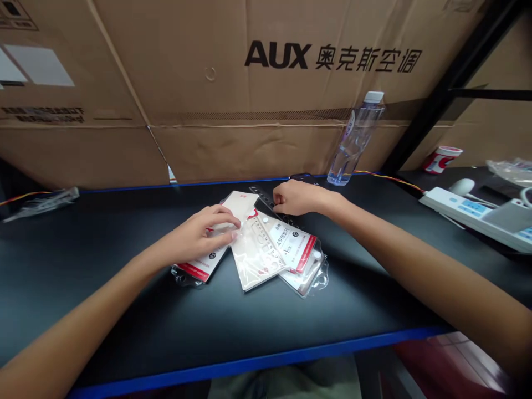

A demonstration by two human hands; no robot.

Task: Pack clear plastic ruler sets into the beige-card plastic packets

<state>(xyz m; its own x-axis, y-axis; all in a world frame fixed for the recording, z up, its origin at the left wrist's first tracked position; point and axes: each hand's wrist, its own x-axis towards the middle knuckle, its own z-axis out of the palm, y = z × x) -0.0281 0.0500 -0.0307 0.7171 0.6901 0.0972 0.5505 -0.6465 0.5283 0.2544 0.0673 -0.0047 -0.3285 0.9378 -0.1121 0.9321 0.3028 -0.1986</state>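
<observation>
Several flat clear packets with white and red card inserts (291,244) lie fanned out on the black table (124,277). A beige card (257,255) lies on top of them in the middle. My left hand (203,230) rests palm down on the left packet (203,263), its fingers pressed on a beige card (241,205). Behind the packets, my right hand (297,198) is curled, pinching the end of a black perforated strip (262,197).
Large cardboard boxes (249,83) stand along the back. A clear water bottle (355,138) stands at the table's back right. A white power strip (469,213), a white mouse (461,185) and a red cup (441,159) sit at the right. Wires (37,202) lie at the left.
</observation>
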